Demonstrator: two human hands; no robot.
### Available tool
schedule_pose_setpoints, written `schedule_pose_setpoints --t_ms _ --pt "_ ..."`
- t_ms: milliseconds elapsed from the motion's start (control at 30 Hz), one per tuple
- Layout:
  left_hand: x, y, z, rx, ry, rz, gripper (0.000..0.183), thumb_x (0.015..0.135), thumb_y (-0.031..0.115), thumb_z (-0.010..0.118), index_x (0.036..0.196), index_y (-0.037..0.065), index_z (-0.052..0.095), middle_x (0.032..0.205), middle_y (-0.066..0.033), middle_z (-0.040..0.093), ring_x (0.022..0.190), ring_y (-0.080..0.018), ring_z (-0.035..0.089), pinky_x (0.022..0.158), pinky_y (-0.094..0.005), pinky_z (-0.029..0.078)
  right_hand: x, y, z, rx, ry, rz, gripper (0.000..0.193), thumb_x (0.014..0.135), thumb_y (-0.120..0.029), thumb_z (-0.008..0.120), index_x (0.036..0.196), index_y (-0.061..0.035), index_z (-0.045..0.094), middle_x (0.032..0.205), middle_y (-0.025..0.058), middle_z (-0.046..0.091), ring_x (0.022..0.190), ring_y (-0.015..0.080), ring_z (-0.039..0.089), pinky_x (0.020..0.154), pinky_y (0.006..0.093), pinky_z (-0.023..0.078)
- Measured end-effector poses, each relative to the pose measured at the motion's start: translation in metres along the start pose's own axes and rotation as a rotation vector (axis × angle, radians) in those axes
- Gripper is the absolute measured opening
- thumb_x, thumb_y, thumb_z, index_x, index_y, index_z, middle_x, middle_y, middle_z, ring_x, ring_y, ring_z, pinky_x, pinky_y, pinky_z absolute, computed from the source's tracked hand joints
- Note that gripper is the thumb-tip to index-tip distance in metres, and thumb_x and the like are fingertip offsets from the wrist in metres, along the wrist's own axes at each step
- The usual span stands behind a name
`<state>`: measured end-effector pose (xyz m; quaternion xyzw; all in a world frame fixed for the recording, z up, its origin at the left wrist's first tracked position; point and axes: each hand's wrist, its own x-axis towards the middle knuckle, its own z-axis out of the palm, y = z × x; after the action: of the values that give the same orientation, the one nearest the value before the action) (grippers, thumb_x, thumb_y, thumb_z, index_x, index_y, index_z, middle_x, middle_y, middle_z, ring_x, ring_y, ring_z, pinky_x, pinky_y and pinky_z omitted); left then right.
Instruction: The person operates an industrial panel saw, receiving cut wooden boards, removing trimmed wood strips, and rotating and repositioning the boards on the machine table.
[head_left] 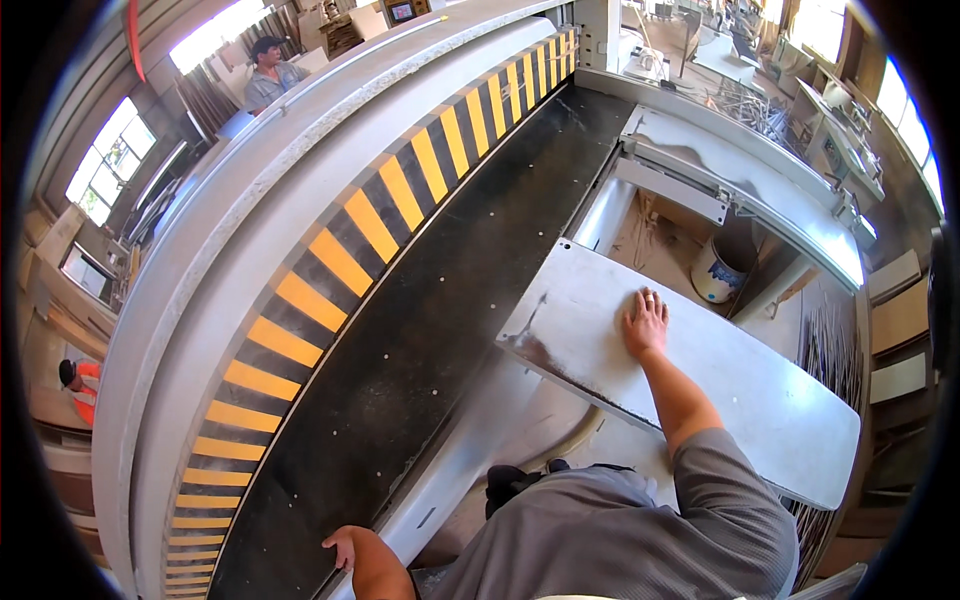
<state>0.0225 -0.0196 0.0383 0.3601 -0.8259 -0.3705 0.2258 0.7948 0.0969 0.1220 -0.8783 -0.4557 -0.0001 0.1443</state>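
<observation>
My right hand (648, 325) lies flat on a pale grey metal table wing (720, 380), its fingers stretched out and holding nothing. A dark worn patch marks the wing's near left corner. At the lower edge, my left hand (342, 550) hangs over the front rim of a long black machine bed (400, 370), thumb out and holding nothing; part of its fingers is turned from view. Small pale dots are spread along the black bed. Behind it runs a guard beam with yellow and black stripes (340, 262).
Beyond the wing is a second metal table section (700, 150) with a rail. A white bucket (722, 268) stands in the gap between them. Thin dark strips (832, 350) and boards (900, 330) are at the right. One person (270, 80) is behind the machine, another in orange (84, 385) far left.
</observation>
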Motion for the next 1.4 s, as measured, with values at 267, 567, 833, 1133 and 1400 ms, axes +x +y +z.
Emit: schedule_pose_setpoints --t_ms 267,567,833,1133,1400 --pt "0.048 -0.019 0.045 0.227 -0.062 0.024 0.092 0.091 0.064 0.059 0.153 -0.002 0.041 0.161 -0.03 0.031 0.146 -0.051 0.035 0.119 -0.0614 0.028 0.002 -0.016 0.01 0.03 0.005 -0.046 0.062 0.099 -0.036 0.054 0.154 -0.0084 0.043 0.166 0.0109 0.034 0.156 0.0287 0.023 0.129 0.0466 0.014" --pt "0.018 0.0 0.008 -0.066 0.049 0.015 0.094 0.09 0.066 0.058 0.154 -0.002 0.04 0.162 -0.0307 0.029 0.147 -0.0513 0.032 0.121 -0.0603 0.026 -0.002 -0.003 0.003 0.015 0.01 -0.026 0.062 0.099 -0.035 0.055 0.154 -0.0095 0.042 0.166 0.0111 0.033 0.156 0.0289 0.022 0.129 0.0472 0.014" --pt "0.004 0.008 -0.022 -0.066 0.042 0.011 0.091 0.089 0.064 0.06 0.147 -0.005 0.046 0.158 -0.0313 0.034 0.145 -0.0513 0.035 0.12 -0.0601 0.027 -0.002 -0.007 -0.002 0.024 0.032 -0.038 0.061 0.1 -0.035 0.054 0.153 -0.0073 0.044 0.165 0.013 0.034 0.156 0.0301 0.023 0.129 0.0462 0.014" --pt "0.012 0.006 -0.018 -0.033 0.07 0.032 0.09 0.088 0.063 0.06 0.144 -0.006 0.048 0.157 -0.0313 0.036 0.144 -0.0511 0.036 0.12 -0.0605 0.028 -0.001 -0.01 0.001 0.027 0.045 -0.045 0.061 0.098 -0.031 0.056 0.153 -0.0069 0.043 0.164 0.0135 0.035 0.155 0.0312 0.024 0.128 0.0483 0.016" --pt "0.015 0.012 -0.019 -0.1 0.06 0.004 0.088 0.087 0.062 0.061 0.142 -0.006 0.049 0.155 -0.031 0.037 0.143 -0.0503 0.037 0.12 -0.0607 0.028 -0.001 -0.016 0.002 0.018 0.018 -0.042 0.061 0.099 -0.034 0.055 0.153 -0.0082 0.043 0.165 0.0119 0.034 0.156 0.0295 0.023 0.128 0.0473 0.015"
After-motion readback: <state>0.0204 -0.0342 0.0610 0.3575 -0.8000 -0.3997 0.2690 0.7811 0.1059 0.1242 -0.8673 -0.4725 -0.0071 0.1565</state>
